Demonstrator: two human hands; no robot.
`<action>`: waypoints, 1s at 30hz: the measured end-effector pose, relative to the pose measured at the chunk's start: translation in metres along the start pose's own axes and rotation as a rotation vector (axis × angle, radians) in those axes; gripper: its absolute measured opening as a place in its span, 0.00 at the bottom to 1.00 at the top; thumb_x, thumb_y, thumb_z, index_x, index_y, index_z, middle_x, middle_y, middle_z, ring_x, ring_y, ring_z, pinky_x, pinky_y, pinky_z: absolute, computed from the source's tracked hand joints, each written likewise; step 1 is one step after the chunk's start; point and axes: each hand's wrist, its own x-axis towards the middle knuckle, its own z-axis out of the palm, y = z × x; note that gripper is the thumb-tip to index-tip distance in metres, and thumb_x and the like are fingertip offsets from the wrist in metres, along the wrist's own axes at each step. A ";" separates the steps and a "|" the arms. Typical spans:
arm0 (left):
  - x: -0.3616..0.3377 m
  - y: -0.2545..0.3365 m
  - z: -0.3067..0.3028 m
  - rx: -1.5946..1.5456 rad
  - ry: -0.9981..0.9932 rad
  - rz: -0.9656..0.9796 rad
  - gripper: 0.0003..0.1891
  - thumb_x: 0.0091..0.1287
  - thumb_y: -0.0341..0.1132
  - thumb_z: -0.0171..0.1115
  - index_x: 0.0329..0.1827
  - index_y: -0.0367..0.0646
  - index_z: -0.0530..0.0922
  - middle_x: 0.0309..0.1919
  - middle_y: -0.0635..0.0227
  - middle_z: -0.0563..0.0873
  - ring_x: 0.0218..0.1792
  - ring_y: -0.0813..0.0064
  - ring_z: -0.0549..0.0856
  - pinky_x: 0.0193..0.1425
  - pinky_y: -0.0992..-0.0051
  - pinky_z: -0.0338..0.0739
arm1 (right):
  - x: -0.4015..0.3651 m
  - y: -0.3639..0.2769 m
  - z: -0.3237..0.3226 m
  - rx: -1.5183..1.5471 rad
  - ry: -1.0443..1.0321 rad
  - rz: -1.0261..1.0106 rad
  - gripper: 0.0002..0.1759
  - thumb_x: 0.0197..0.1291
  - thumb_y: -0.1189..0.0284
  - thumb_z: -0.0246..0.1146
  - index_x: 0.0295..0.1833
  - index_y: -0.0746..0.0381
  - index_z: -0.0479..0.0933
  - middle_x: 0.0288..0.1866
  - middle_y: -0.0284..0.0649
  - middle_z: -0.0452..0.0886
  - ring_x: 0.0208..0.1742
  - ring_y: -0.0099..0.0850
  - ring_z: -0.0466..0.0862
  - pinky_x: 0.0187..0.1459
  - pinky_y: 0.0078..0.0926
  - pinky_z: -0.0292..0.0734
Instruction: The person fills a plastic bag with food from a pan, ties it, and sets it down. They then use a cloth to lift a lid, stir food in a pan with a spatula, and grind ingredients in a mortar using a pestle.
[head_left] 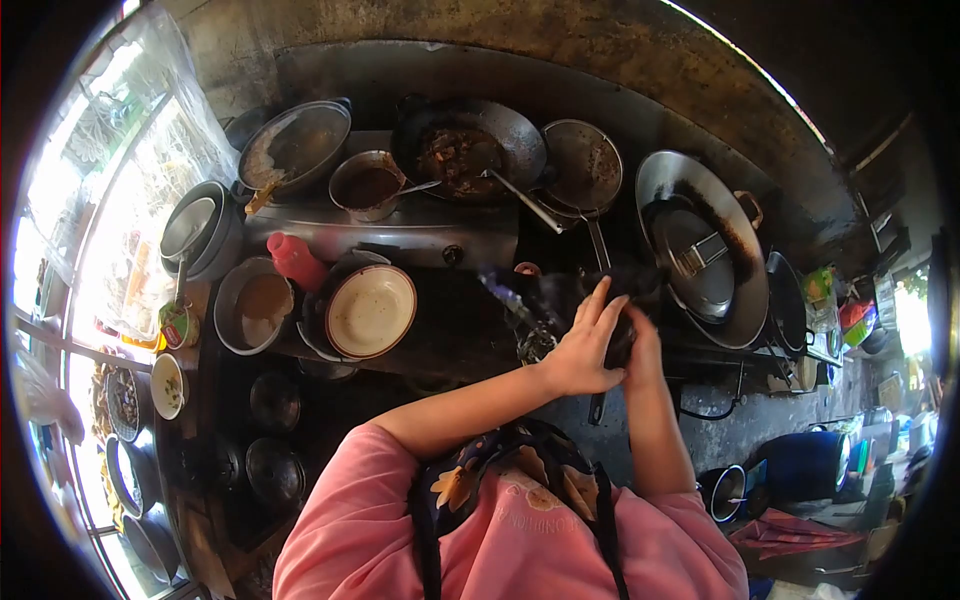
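Note:
My left hand (585, 352) reaches across from the left, fingers stretched upward and thumb below, around a small dark thing (622, 340). On the other side of that thing is my right hand (644, 345), its fingers bent over it. The hands meet over the front edge of the stove counter; I cannot tell what the dark thing is. Just left of them, a shiny, crumpled-looking clear thing (535, 335) is smeared by motion. Below my left hand a black handle (597, 408) sticks out. A strainer (583, 170) lies beyond the hands, its handle pointing toward them.
A wok (515, 135) with dark food and a ladle (525, 200) stands at the back, beside a saucepan (367, 207) of brown sauce. To the right leans a large metal basin (745, 290). A cream bowl (371, 311) and a pink bottle (296, 260) are at the left.

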 end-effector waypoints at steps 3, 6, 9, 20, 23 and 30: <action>-0.008 0.020 -0.038 0.037 0.008 0.048 0.45 0.41 0.33 0.71 0.66 0.39 0.58 0.70 0.46 0.49 0.69 0.44 0.54 0.70 0.59 0.53 | 0.055 -0.028 0.006 0.113 -0.005 -0.105 0.14 0.63 0.65 0.55 0.47 0.64 0.75 0.44 0.41 0.81 0.43 0.35 0.82 0.48 0.36 0.77; -0.034 0.013 -0.072 0.014 0.064 -0.057 0.39 0.43 0.31 0.70 0.63 0.41 0.64 0.66 0.49 0.60 0.67 0.49 0.59 0.68 0.60 0.56 | 0.135 -0.042 0.010 0.126 0.057 -0.048 0.16 0.65 0.63 0.51 0.47 0.64 0.75 0.46 0.43 0.81 0.44 0.39 0.82 0.49 0.43 0.76; -0.069 0.002 -0.104 -0.099 0.078 -0.289 0.35 0.46 0.30 0.69 0.61 0.42 0.67 0.66 0.57 0.64 0.66 0.60 0.65 0.66 0.61 0.62 | 0.200 -0.041 0.041 0.030 0.275 -0.061 0.13 0.64 0.63 0.53 0.46 0.61 0.73 0.41 0.42 0.80 0.42 0.40 0.81 0.43 0.50 0.77; -0.198 -0.050 -0.171 -0.186 0.447 -0.766 0.22 0.51 0.23 0.64 0.52 0.39 0.74 0.48 0.65 0.78 0.50 0.72 0.79 0.58 0.67 0.72 | 0.240 -0.032 0.114 0.097 -0.317 0.060 0.52 0.48 0.28 0.48 0.68 0.57 0.59 0.69 0.43 0.62 0.66 0.47 0.64 0.62 0.66 0.51; -0.213 -0.056 -0.178 -0.123 0.507 -0.829 0.20 0.52 0.23 0.63 0.51 0.39 0.75 0.46 0.65 0.80 0.48 0.72 0.80 0.58 0.67 0.72 | 0.312 -0.014 0.075 0.136 -0.126 -0.105 0.46 0.50 0.38 0.60 0.62 0.67 0.65 0.60 0.46 0.71 0.58 0.45 0.73 0.56 0.54 0.67; -0.227 -0.072 -0.188 -0.168 0.568 -0.874 0.19 0.53 0.23 0.62 0.50 0.37 0.75 0.45 0.63 0.81 0.46 0.71 0.81 0.57 0.68 0.72 | 0.296 -0.011 0.131 -0.236 0.431 -0.153 0.27 0.46 0.66 0.73 0.47 0.72 0.74 0.41 0.46 0.81 0.31 0.39 0.83 0.34 0.40 0.79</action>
